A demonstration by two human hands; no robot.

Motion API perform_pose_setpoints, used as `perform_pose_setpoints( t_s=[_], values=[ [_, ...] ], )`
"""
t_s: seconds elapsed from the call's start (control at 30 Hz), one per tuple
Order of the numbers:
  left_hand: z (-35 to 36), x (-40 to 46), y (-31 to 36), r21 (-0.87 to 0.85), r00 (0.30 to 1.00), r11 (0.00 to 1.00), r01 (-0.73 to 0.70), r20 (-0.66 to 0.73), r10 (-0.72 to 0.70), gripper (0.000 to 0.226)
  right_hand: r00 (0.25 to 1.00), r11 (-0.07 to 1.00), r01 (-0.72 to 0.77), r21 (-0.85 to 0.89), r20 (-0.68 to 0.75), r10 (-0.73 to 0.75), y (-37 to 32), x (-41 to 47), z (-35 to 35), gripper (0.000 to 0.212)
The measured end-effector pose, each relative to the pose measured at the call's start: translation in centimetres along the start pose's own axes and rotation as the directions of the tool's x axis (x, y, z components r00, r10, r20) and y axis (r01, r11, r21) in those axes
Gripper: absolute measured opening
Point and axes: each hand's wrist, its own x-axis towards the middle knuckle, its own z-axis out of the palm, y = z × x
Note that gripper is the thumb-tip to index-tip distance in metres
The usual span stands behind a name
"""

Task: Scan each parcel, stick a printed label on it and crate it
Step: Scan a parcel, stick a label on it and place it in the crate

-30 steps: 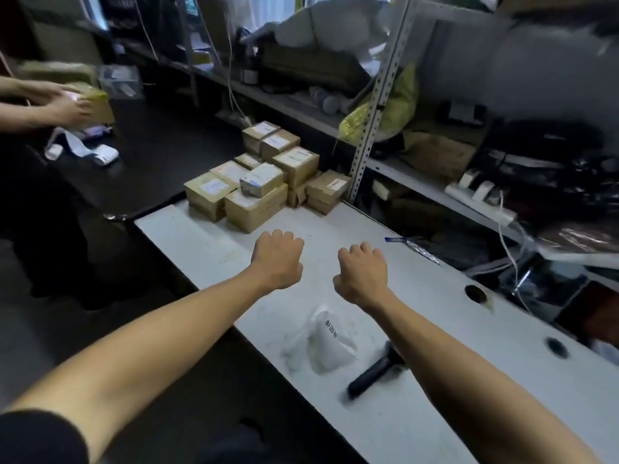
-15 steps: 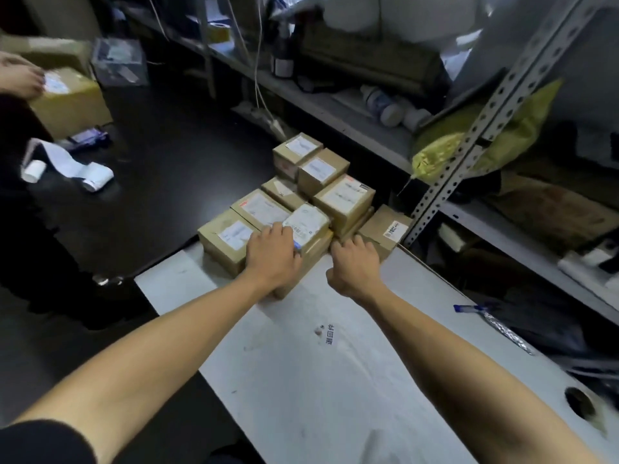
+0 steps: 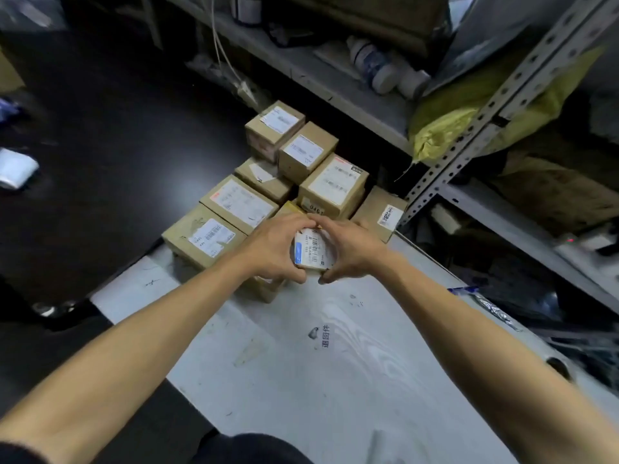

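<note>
Beyond the right hand, a cardboard box carries "0461" on a white strip on its near face. Nearer than both hands, the counter bears the handwritten "退回件". The barcoded labels on the other parcels are too blurred to read.

Both hands are covering the small white-labelled cardboard parcel, its sides hiding; the white paper roll is blurring at the left edge.
</note>
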Motion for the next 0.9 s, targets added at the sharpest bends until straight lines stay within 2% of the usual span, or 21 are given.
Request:
perform_pose_setpoints(
  t_s=[0.07, 0.13, 0.2, 0.23, 0.27, 0.3, 0.33, 0.43, 0.47, 0.5, 0.53, 0.57, 0.6, 0.63, 0.67, 0.7, 0.73, 0.8, 0.83, 0.9],
  values=[
    [0.5, 0.4, 1.4, -0.16, 0.996, 0.986, -0.051, 0.062, 0.062, 0.097, 0.993, 0.987, -0.109, 0.121, -0.027, 0.113, 0.9, -2.7, 0.7, 0.113],
    [2.4, 0.9, 3.2, -0.36, 0.998, 0.933, 0.012, 0.068, 0.014, 0.098, 0.947, 0.929, -0.232, 0.289, -0.151, 0.283, 1.8, -6.3, 1.9, 0.094],
    [5.2, 1.0, 5.6, -0.546, 0.988, 0.824, 0.152, 0.095, -0.12, 0.088, 0.833, 0.74, -0.335, 0.583, -0.184, 0.522, 1.9, -10.4, 3.8, 0.071],
    [7.0, 0.8, 7.0, -0.632, 0.972, 0.739, 0.234, 0.166, -0.165, 0.077, 0.76, 0.628, -0.372, 0.684, -0.164, 0.629, 1.8, -12.4, 5.0, 0.065],
    [9.0, 0.5, 8.6, -0.703, 0.946, 0.634, 0.321, 0.274, -0.175, 0.066, 0.69, 0.561, -0.41, 0.719, -0.157, 0.706, 1.6, -14.2, 6.5, 0.063],
    [11.2, -0.1, 10.4, -0.744, 0.913, 0.536, 0.398, 0.375, -0.157, 0.058, 0.634, 0.524, -0.45, 0.723, -0.155, 0.758, 1.4, -16.0, 7.9, 0.063],
    [13.5, -0.9, 11.9, -0.753, 0.89, 0.483, 0.447, 0.432, -0.15, 0.052, 0.601, 0.491, -0.47, 0.733, -0.142, 0.787, 1.3, -17.9, 9.4, 0.065],
    [19.3, -3.1, 15.1, -0.73, 0.846, 0.436, 0.526, 0.501, -0.183, 0.052, 0.569, 0.285, -0.378, 0.881, -0.022, 0.822, 1.2, -24.3, 13.6, 0.056],
    [20.7, -3.6, 15.8, -0.709, 0.823, 0.43, 0.559, 0.536, -0.187, 0.052, 0.526, 0.216, -0.354, 0.91, 0.003, 0.85, 0.8, -26.9, 14.9, 0.047],
    [22.0, -4.1, 16.5, -0.688, 0.8, 0.426, 0.588, 0.57, -0.184, 0.051, 0.421, 0.162, -0.36, 0.919, 0.005, 0.907, 0.2, -29.5, 16.1, 0.04],
    [23.1, -4.5, 17.2, -0.667, 0.782, 0.43, 0.608, 0.598, -0.178, 0.048, 0.255, 0.127, -0.406, 0.905, -0.022, 0.967, -0.5, -32.0, 17.7, 0.036],
    [24.1, -4.9, 17.9, -0.648, 0.767, 0.442, 0.62, 0.619, -0.17, 0.044, 0.057, 0.063, -0.472, 0.879, -0.041, 0.998, -1.2, -34.3, 19.2, 0.036],
    [25.1, -5.3, 18.7, -0.634, 0.757, 0.454, 0.626, 0.633, -0.161, 0.039, -0.125, -0.051, -0.528, 0.848, -0.019, 0.992, -1.6, -36.2, 20.7, 0.04],
    [25.8, -5.6, 19.5, -0.622, 0.749, 0.464, 0.631, 0.643, -0.157, 0.035, -0.26, -0.194, -0.547, 0.814, 0.054, 0.964, -1.9, -37.8, 22.0, 0.046],
    [26.5, -6.0, 20.2, -0.61, 0.742, 0.472, 0.636, 0.652, -0.156, 0.032, -0.321, -0.328, -0.547, 0.77, 0.169, 0.932, -1.9, -39.2, 23.2, 0.055],
    [27.1, -6.2, 20.7, -0.602, 0.737, 0.48, 0.638, 0.658, -0.155, 0.032, -0.3, -0.423, -0.54, 0.727, 0.303, 0.904, -1.8, -40.3, 24.3, 0.062],
    [27.6, -6.3, 21.0, -0.594, 0.734, 0.489, 0.638, 0.661, -0.155, 0.033, -0.223, -0.487, -0.522, 0.701, 0.439, 0.871, -1.4, -41.1, 25.2, 0.064],
    [28.5, -6.6, 21.6, -0.581, 0.732, 0.508, 0.636, 0.663, -0.158, 0.035, 0.023, -0.595, -0.357, 0.72, 0.644, 0.765, -0.6, -41.6, 26.1, 0.048],
    [28.8, -6.7, 21.7, -0.574, 0.733, 0.519, 0.633, 0.661, -0.163, 0.035, 0.108, -0.637, -0.25, 0.729, 0.675, 0.73, -0.3, -41.5, 26.5, 0.038],
    [29.1, -6.9, 21.7, -0.57, 0.74, 0.529, 0.629, 0.648, -0.183, 0.035, 0.149, -0.635, -0.165, 0.755, 0.656, 0.74, 0.1, -41.0, 26.7, 0.026]
  ],
)
